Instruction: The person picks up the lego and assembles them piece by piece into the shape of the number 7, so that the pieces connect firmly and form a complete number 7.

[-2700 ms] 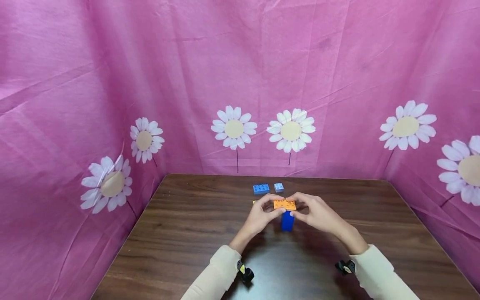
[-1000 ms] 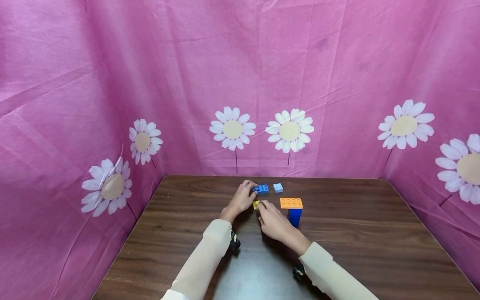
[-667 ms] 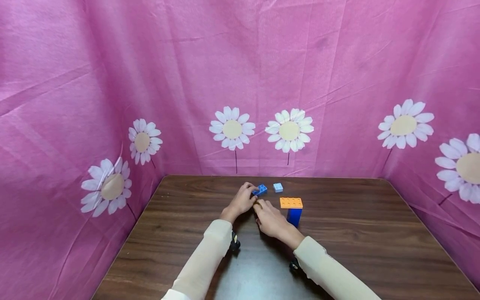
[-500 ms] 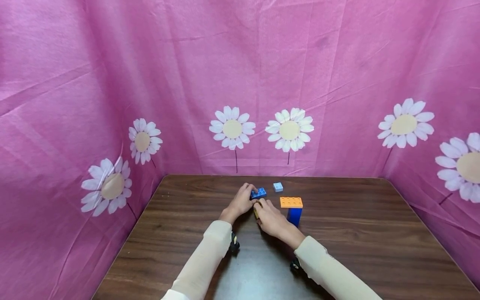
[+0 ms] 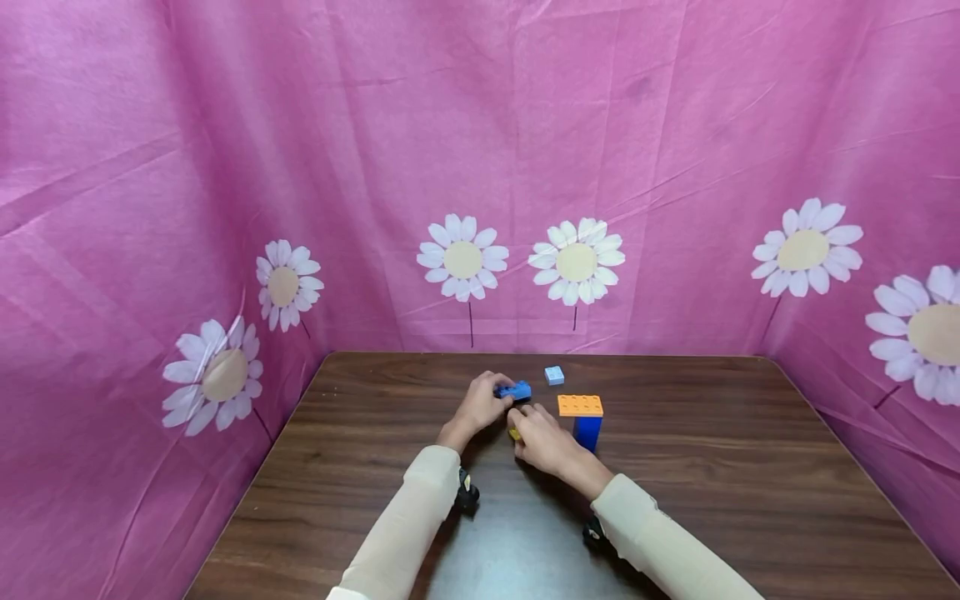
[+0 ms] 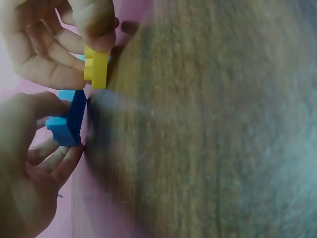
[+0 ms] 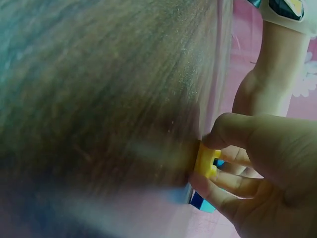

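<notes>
Clock is per head view, 12 = far table edge.

Left hand point(image 5: 480, 404): thumb and fingers closed in on the blue brick point(image 5: 517, 390), gap only as wide as the brick. Brick sits at the hand's 2–3 o'clock.

Right hand point(image 5: 542, 437): pinching the yellow brick point(image 6: 99, 69) between thumb and fingertip, at the hand's 9 o'clock, mostly hidden by fingers in head view. Yellow is near blue but apart, at blue's 6 o'clock. Can't tell if either brick touches the table point(image 5: 712, 475).

Light blue brick point(image 5: 554, 376): on the table, loose, at blue's 2 o'clock.

Orange brick point(image 5: 581, 406): at right hand's 2 o'clock, flat on top of the upright dark blue stack point(image 5: 587, 435), overhanging toward 9.

Pink curtain point(image 5: 375, 167) with printed daisies at 9, 12 and 3. Cream sleeves point(image 5: 405, 517) enter from 7 and 5, a small black camera point(image 5: 468, 493) at each cuff.
</notes>
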Tool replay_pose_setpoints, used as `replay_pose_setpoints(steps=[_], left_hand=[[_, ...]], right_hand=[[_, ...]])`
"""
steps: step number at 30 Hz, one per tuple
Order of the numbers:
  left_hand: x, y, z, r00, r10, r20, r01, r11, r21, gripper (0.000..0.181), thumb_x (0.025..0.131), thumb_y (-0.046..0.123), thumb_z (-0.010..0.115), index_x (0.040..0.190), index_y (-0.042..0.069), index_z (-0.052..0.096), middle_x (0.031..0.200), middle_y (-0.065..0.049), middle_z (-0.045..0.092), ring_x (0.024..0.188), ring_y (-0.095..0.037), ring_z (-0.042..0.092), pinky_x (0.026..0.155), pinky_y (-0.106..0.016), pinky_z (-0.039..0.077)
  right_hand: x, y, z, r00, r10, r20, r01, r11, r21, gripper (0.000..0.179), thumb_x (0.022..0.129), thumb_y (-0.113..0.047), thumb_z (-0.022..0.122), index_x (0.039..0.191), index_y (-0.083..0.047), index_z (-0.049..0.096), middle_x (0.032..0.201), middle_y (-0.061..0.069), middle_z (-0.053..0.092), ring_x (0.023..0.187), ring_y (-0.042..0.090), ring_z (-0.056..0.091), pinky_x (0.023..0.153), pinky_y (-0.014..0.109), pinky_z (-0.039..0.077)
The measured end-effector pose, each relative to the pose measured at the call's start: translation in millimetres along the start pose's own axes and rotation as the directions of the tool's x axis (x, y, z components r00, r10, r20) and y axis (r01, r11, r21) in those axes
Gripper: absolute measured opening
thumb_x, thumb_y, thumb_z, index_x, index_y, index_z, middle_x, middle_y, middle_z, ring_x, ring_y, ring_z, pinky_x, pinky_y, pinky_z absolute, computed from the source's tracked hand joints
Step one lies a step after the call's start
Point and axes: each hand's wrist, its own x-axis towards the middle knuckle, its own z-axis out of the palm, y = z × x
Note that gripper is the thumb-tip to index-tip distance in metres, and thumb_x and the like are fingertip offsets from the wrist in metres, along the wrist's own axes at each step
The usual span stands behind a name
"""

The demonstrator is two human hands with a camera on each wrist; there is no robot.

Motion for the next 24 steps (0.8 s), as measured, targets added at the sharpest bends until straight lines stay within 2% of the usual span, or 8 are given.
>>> replay_pose_setpoints(steps=[3, 8, 11, 14, 17, 20, 24], left_hand=[[-1.9, -0.1, -2.2, 0.999, -0.011, -0.04, 0.007, 0.994, -0.109, 0.021, 0.09, 0.016, 0.068, 0.109, 0.012, 0.072, 0.113, -0.005, 0.061, 0.102, -0.021, 0.06, 0.088, -0.032, 0.051], [-9.2, 5.2, -5.7, 0.995, -0.051, -0.081, 0.028, 0.963, -0.267, 0.019, 0.091, 0.024, 0.069, 0.108, 0.015, 0.073, 0.111, -0.005, 0.065, 0.101, -0.023, 0.063, 0.085, -0.031, 0.051], [-14.5, 8.7, -7.6, 0.993, -0.093, -0.078, 0.059, 0.93, -0.362, 0.02, 0.092, 0.028, 0.068, 0.109, 0.018, 0.072, 0.111, -0.005, 0.067, 0.097, -0.019, 0.064, 0.08, -0.029, 0.052], [-18.0, 10.0, -8.6, 0.992, -0.109, -0.071, 0.067, 0.895, -0.44, 0.021, 0.094, 0.031, 0.066, 0.111, 0.02, 0.071, 0.113, -0.004, 0.067, 0.092, -0.015, 0.066, 0.075, -0.027, 0.055], [-20.6, 11.4, -11.3, 0.992, -0.095, -0.078, 0.044, 0.866, -0.498, 0.022, 0.095, 0.032, 0.065, 0.113, 0.021, 0.071, 0.115, -0.004, 0.069, 0.094, -0.015, 0.066, 0.073, -0.026, 0.055], [-23.5, 13.6, -16.2, 0.993, -0.077, -0.091, 0.014, 0.837, -0.547, 0.026, 0.096, 0.032, 0.064, 0.116, 0.017, 0.071, 0.118, -0.006, 0.069, 0.1, -0.016, 0.065, 0.074, -0.025, 0.055], [-29.1, 18.8, -24.7, 0.995, -0.072, -0.067, 0.015, 0.787, -0.617, 0.033, 0.096, 0.028, 0.064, 0.125, 0.012, 0.067, 0.122, -0.009, 0.067, 0.103, -0.017, 0.065, 0.076, -0.025, 0.055]], right_hand=[[0.8, -1.1, -0.7, 0.999, -0.007, -0.042, 0.007, 1.0, 0.016, 0.02, 0.08, -0.01, 0.074, 0.095, -0.009, 0.061, 0.087, 0.002, 0.058, 0.081, 0.021, 0.049, 0.071, 0.035, 0.046], [-1.1, -5.3, -3.6, 0.993, -0.003, -0.117, 0.008, 0.999, 0.039, 0.015, 0.083, -0.012, 0.067, 0.098, -0.009, 0.066, 0.091, -0.002, 0.065, 0.083, 0.015, 0.054, 0.075, 0.031, 0.05], [-3.1, -8.9, -7.3, 0.987, -0.004, -0.16, 0.014, 0.998, 0.058, 0.013, 0.087, -0.012, 0.064, 0.099, -0.01, 0.068, 0.092, -0.005, 0.065, 0.082, 0.01, 0.056, 0.072, 0.027, 0.052], [-4.4, -13.0, -13.6, 0.98, 0.007, -0.197, 0.01, 0.997, 0.083, 0.012, 0.091, -0.013, 0.063, 0.101, -0.011, 0.069, 0.094, -0.005, 0.066, 0.081, 0.007, 0.057, 0.07, 0.024, 0.053], [-5.7, -17.4, -21.7, 0.974, 0.016, -0.225, 0.009, 0.994, 0.113, 0.014, 0.092, -0.014, 0.066, 0.105, -0.012, 0.07, 0.099, -0.003, 0.067, 0.081, 0.006, 0.059, 0.07, 0.024, 0.054], [-6.9, -21.6, -30.2, 0.968, 0.012, -0.249, 0.023, 0.991, 0.135, 0.018, 0.091, -0.014, 0.069, 0.109, -0.013, 0.069, 0.103, -0.003, 0.066, 0.081, 0.006, 0.06, 0.07, 0.025, 0.054], [-8.8, -27.0, -40.7, 0.958, -0.007, -0.286, 0.054, 0.986, 0.156, 0.021, 0.09, -0.013, 0.071, 0.111, -0.016, 0.069, 0.105, -0.004, 0.062, 0.078, 0.004, 0.056, 0.066, 0.02, 0.051]])
